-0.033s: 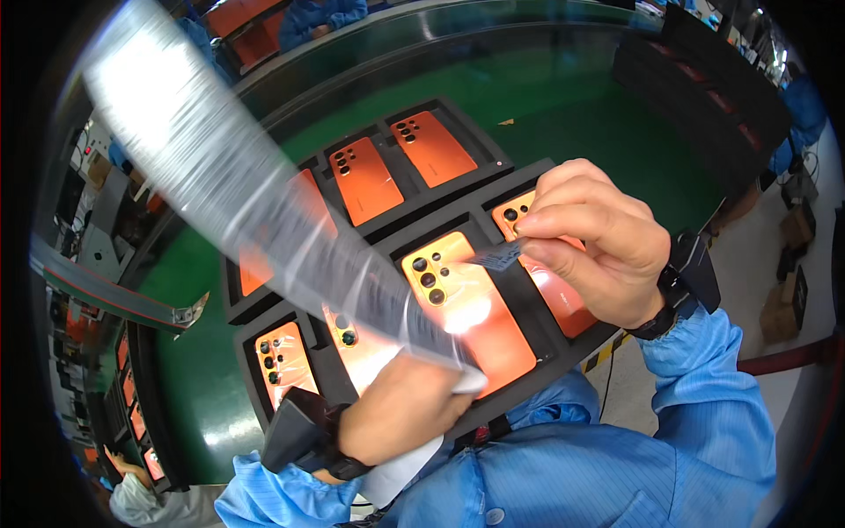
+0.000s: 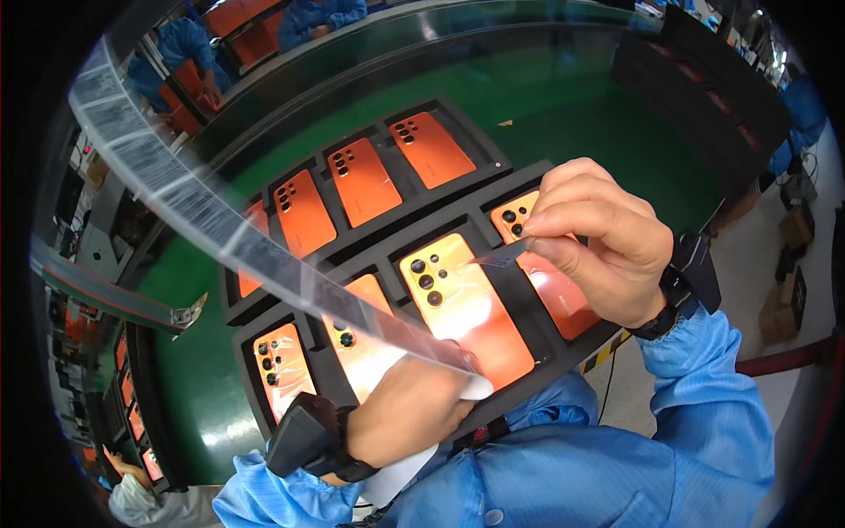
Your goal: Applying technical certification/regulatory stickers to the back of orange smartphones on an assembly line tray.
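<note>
My left hand [image 2: 412, 407] is closed on the end of a long clear strip of labels [image 2: 224, 242], which arcs up to the far left. Between thumb and forefinger, my right hand [image 2: 603, 238] pinches a small see-through label [image 2: 502, 257] with dark print. The label hangs tilted over the upper right part of an orange-yellow phone [image 2: 471, 308], lying camera side up in a black foam tray [image 2: 550, 359]. Under my right hand is another phone [image 2: 568, 304], partly covered. To the left, the strip crosses a third phone [image 2: 359, 304].
A second black tray [image 2: 414, 195] with several orange phones lies behind, on a green belt [image 2: 563, 114]. A film-covered phone [image 2: 283, 370] sits at the near tray's left end. Stacked dark trays [image 2: 695, 97] stand far right. People in blue work across the belt.
The label strip has swung and turned from its broad face to a narrower arc, uncovering phones in the far tray. My left hand has shifted slightly right; the right keeps its pinch.
</note>
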A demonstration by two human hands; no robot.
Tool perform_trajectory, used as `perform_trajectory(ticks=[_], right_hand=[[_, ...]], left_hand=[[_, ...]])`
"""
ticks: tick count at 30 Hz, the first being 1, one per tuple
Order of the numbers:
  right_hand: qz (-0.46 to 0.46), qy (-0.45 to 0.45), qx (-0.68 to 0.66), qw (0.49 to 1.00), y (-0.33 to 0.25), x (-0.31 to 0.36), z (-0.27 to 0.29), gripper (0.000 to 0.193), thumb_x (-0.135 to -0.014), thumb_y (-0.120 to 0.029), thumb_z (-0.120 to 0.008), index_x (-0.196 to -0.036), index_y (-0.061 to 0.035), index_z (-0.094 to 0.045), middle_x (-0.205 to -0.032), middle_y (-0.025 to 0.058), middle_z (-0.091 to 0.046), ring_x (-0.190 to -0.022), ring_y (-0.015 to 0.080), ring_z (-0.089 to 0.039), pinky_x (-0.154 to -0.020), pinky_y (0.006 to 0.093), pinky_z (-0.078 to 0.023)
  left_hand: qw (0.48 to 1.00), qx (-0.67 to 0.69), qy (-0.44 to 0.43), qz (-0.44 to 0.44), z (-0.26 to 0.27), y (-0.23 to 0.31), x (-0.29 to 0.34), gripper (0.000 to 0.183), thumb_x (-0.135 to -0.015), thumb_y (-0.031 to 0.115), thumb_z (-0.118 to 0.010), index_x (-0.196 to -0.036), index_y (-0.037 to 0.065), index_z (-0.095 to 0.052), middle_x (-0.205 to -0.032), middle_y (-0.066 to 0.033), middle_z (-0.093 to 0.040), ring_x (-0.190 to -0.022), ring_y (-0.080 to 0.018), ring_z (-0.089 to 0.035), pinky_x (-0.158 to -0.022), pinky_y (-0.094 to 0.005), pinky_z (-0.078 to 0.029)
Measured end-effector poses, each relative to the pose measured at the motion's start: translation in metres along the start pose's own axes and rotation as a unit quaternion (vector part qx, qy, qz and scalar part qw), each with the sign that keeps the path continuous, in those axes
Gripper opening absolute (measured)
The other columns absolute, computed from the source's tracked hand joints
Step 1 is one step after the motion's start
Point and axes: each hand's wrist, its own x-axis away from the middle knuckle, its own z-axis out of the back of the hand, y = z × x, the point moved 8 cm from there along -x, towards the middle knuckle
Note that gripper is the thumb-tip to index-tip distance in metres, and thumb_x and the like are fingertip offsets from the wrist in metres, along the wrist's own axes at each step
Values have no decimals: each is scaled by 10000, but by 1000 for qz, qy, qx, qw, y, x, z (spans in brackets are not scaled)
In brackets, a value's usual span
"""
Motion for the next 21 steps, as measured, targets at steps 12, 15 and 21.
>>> perform_trajectory(ticks=[12, 15, 21], right_hand=[[-72, 31, -80, 994, 35, 10, 2, 118, -739, -2, -693, -850, 9, -655, -774, 92, -646, -731, 211, -598, -693, 303, -452], [-115, 43, -105, 987, 50, 16, -4, 100, -760, 12, -669, -859, 11, -655, -762, 86, -637, -696, 175, -590, -657, 291, -452], [-224, 50, -177, 957, 69, 32, -14, 87, -785, 4, -654, -871, 17, -654, -758, 74, -626, -664, 126, -583, -598, 255, -443]], left_hand=[[982, -186, -29, -15, -10, 18, 0, 196, -734, 178, -573, -875, 57, -636, -814, -101, -611, -787, -267, -618, -714, -365, -477], [966, -258, -8, -29, -19, 9, 3, 156, -733, 143, -573, -858, 51, -561, -812, -128, -534, -785, -319, -549, -693, -402, -447], [985, -120, -103, -68, -15, 9, -8, 176, -728, 132, -538, -884, 50, -549, -774, -119, -509, -787, -288, -561, -691, -388, -457]])
